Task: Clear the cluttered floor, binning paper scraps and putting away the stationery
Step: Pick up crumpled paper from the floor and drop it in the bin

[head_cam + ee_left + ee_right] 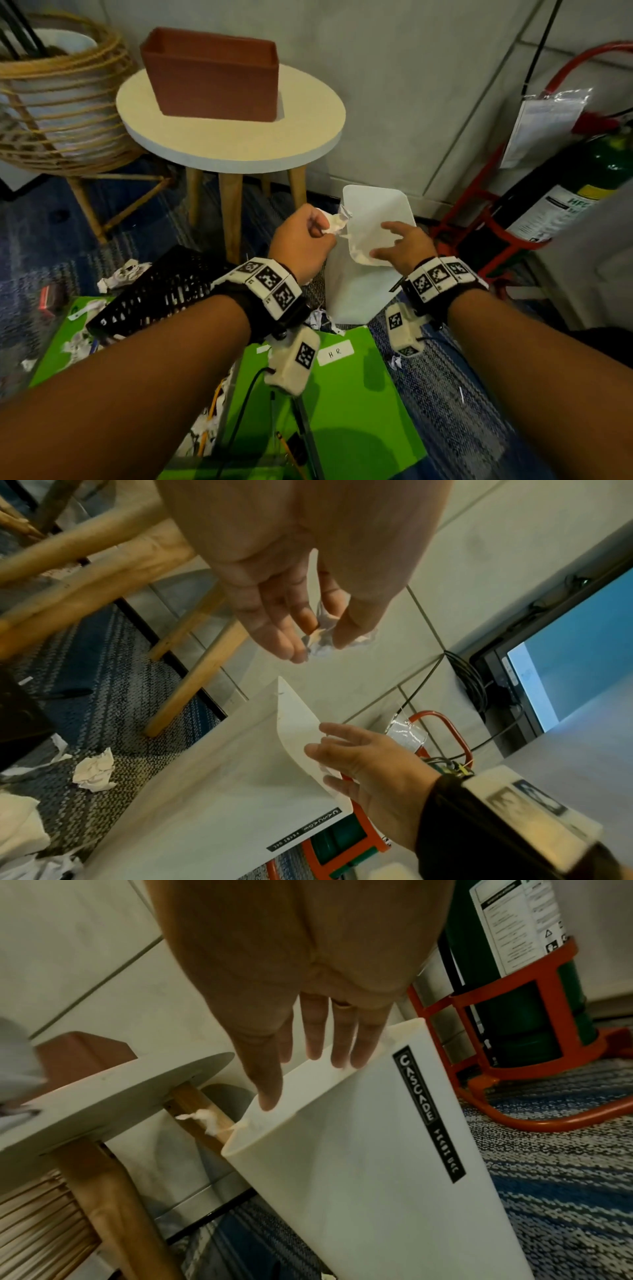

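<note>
A: What is the left hand [301, 240] doing?

B: Its fingers [301, 620] and thumb are curled round a crumpled paper scrap [337, 222], pinching it just left of the white bin's [356, 291] open mouth, over its left rim.

A: And the right hand [402, 245]?

B: Held loose. In the right wrist view the fingers [315, 1042] lie straight and a little spread on the bin's raised lid [373, 212], gripping nothing. In the head view the index points toward the far side, across the lid.

A: Where is the bin?

B: On the blue woven carpet [442, 387], tilted, to the right of the round tabletop [239, 137] that carries a brown box [212, 78].

A: Any writing?

B: A black label [416, 1085] down the bin's side reads "CASCADE" (the smaller print below it is too blurred to make out). A white sticker [335, 353] on the near green folder [359, 404] says "HR".

A: More scraps?

B: Yes, a crumpled ball [120, 275] on the carpet to the left, beside a black mesh tray [154, 294], and smaller bits at the bin's base. A green extinguisher [561, 198] in a red stand is far right.
</note>
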Demonstrator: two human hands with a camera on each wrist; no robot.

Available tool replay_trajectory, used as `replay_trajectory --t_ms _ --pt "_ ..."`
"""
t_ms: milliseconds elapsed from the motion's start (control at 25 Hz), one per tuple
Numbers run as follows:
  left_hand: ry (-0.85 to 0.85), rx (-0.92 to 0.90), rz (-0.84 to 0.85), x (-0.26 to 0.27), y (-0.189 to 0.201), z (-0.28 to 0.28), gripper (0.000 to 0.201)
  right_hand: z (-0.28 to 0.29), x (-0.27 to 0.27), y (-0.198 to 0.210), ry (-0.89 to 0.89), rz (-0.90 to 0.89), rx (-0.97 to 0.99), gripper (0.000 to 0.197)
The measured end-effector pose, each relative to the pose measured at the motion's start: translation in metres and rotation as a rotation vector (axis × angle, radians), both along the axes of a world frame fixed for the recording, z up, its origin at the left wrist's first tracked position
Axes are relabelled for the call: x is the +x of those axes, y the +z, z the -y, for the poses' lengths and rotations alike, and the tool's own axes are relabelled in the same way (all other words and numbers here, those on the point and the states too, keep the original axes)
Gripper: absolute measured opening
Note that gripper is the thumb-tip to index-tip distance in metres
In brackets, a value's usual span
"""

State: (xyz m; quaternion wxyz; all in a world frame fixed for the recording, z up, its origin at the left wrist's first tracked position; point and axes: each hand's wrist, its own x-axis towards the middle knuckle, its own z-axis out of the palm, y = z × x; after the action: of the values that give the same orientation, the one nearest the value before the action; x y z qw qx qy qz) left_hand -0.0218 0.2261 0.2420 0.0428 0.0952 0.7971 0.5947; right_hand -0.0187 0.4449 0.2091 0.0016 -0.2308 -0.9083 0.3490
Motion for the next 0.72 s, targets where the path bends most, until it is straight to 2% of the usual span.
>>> replay_trajectory --t_ms 200,320,400,480,560,720 --pt "-0.001 -0.027 0.038 -0.004 -0.016 -0.043 0.016 -0.018 0.015 -0.007 0.004 -0.216 -0.098 0.031" --pt "0.023 -0.061 0.028 -0.003 -0.022 -0.069 0.017 -0.027 0.041 -0.003 -0.156 -0.433 -0.245 0.030" --pt "-0.021 -0.047 0.042 -0.002 -0.025 -0.080 0.019 -0.026 0.071 -0.004 -0.228 -0.531 -0.249 0.032" --pt "-0.119 -0.060 0.055 0.002 -0.032 -0.087 0.035 -0.028 0.102 -0.016 -0.279 -0.572 -0.269 0.033" --pt "-0.173 -0.119 0.006 0.005 -0.039 -0.086 0.046 -0.033 0.125 -0.042 -0.314 -0.503 -0.273 0.031" --pt "-0.165 -0.191 -0.096 0.014 -0.057 -0.065 0.026 -0.042 0.147 -0.116 -0.278 -0.159 -0.147 0.030"
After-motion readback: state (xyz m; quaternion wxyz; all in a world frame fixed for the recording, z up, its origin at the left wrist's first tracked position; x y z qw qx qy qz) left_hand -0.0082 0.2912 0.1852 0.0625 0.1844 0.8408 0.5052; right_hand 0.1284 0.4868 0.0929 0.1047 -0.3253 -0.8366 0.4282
